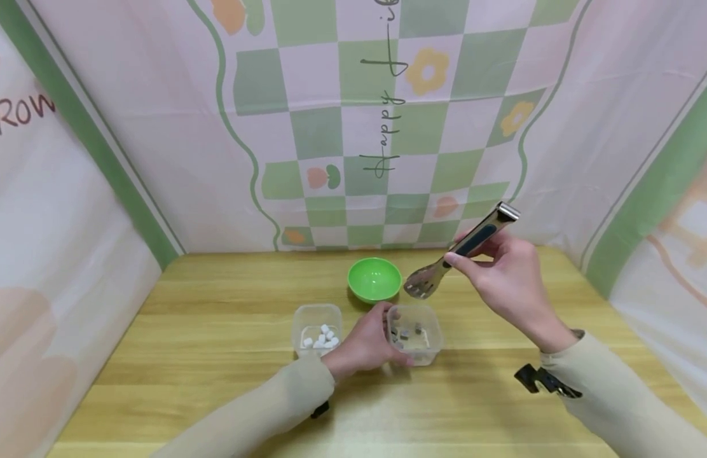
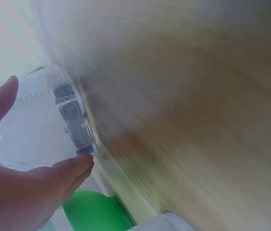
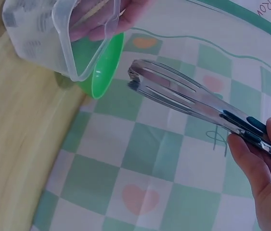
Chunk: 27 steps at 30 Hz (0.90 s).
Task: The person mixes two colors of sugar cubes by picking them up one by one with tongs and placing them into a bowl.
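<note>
My left hand [image 1: 365, 342] grips the side of a clear plastic box [image 1: 435, 346], thumb near its front and fingers at its back. Several small dark grey cubes [image 2: 70, 113] lie on the bottom of that box. My right hand [image 1: 510, 280] pinches a pair of metal tongs [image 3: 183, 96] with dark grip inlays, thumb against fingers. The tongs slant down to the left, their slotted heads above the table behind the box. In the right wrist view the tong arms come close together around a small dark piece [image 3: 134, 85] at the tips.
A green bowl [image 1: 374, 280] stands behind the two boxes, near the back of the wooden table [image 1: 216, 331]. Left of my left hand is another clear box [image 1: 300, 321] holding several white cubes [image 1: 326, 336]. A patterned curtain [image 1: 313, 133] rises behind the table.
</note>
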Each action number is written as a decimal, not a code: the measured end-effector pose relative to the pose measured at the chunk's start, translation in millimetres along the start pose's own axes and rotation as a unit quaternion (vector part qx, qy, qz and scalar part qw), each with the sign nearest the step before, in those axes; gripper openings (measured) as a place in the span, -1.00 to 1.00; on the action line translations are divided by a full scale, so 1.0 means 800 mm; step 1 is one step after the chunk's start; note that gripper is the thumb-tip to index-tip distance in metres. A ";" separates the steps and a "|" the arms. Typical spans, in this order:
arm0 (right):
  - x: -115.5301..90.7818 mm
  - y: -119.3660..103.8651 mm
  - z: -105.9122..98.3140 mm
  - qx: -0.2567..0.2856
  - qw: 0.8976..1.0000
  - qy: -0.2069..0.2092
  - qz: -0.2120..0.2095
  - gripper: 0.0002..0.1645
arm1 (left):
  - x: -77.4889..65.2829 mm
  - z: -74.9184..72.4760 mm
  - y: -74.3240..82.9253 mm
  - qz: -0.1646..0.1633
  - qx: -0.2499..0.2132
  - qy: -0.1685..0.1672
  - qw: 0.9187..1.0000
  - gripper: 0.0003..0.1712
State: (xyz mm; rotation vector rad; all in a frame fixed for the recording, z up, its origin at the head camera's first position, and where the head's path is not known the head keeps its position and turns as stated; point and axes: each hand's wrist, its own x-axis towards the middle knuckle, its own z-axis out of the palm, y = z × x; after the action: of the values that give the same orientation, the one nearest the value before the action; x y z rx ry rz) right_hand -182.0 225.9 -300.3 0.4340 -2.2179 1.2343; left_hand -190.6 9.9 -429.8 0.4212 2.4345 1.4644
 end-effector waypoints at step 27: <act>0.051 0.046 0.085 -0.006 0.999 -0.034 0.030 -0.75 | -0.005 -0.007 0.001 0.003 0.008 -0.011 1.000 0.07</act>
State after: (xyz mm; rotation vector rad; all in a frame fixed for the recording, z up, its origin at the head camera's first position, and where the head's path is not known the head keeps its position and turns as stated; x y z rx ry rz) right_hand -254.7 186.7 -328.8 0.4127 -2.3112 1.2538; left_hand -188.5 4.2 -426.5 0.4472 2.4318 1.4356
